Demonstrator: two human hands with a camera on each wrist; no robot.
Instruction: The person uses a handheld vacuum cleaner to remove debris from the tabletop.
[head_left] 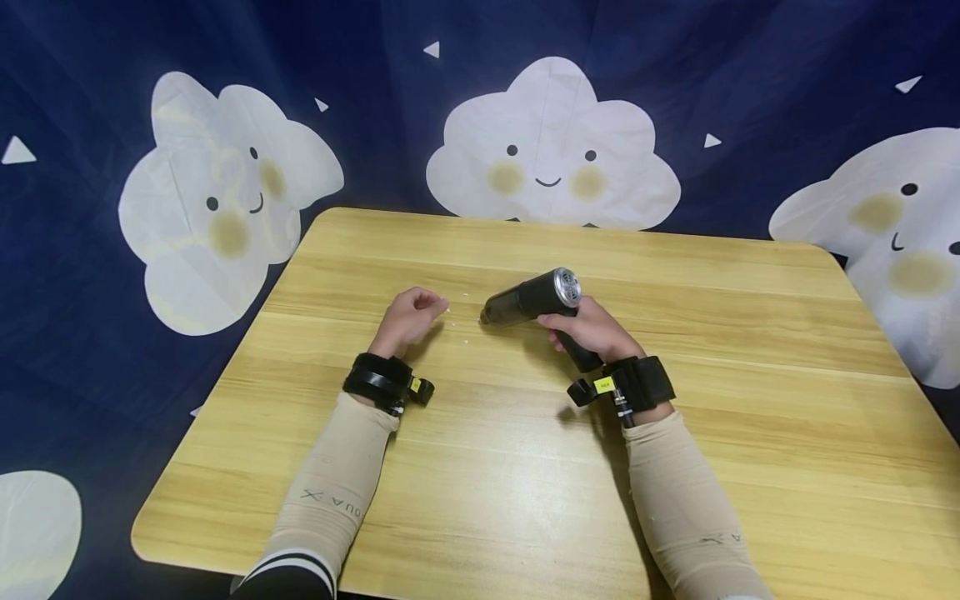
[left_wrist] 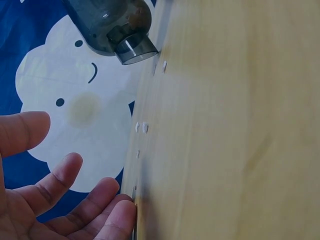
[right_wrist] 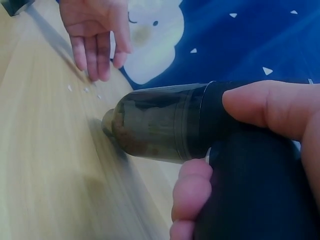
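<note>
My right hand [head_left: 596, 327] grips the black handle of a handheld vacuum cleaner [head_left: 525, 300]. Its smoky see-through nozzle end [right_wrist: 150, 122] tilts down to the left, the tip close over the table. Dark contents show inside the clear part. Small white scraps [left_wrist: 145, 127] lie on the wood between the nozzle and my left hand [head_left: 408, 319]. That hand holds nothing; its fingers are loosely bent, thumb apart from them, beside the scraps. In the right wrist view, my left hand [right_wrist: 97, 35] appears beyond the nozzle with its fingers pointing down.
The light wooden table [head_left: 480, 467] has rounded corners and spans most of the head view. Behind it hangs a dark blue cloth [head_left: 375, 125] printed with smiling white clouds. Each wrist wears a black strap [head_left: 378, 381] with a small camera.
</note>
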